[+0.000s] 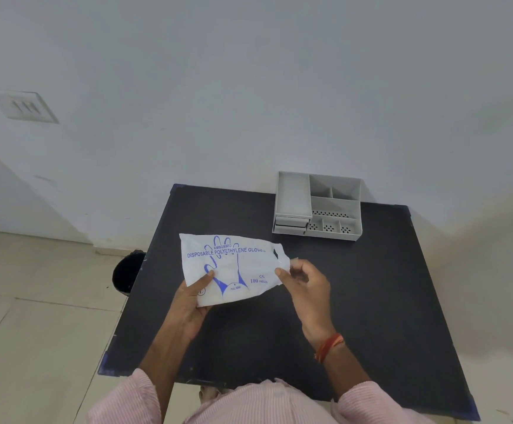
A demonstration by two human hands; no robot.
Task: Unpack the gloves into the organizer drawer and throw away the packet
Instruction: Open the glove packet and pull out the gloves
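A white plastic packet of disposable gloves (pixel 233 266) with blue print hangs above the black table (pixel 371 301). My left hand (pixel 192 301) grips the packet's lower left corner, thumb on top. My right hand (pixel 305 284) pinches its right edge by the hang hole, where thin clear plastic shows between the fingers. The grey organizer (pixel 318 206) stands at the table's far edge against the wall. It has open compartments on the right and small shut drawers at its lower left.
A black bin (pixel 126 272) stands on the tiled floor just left of the table. A white wall rises right behind the organizer. Blue tape marks the table's corners.
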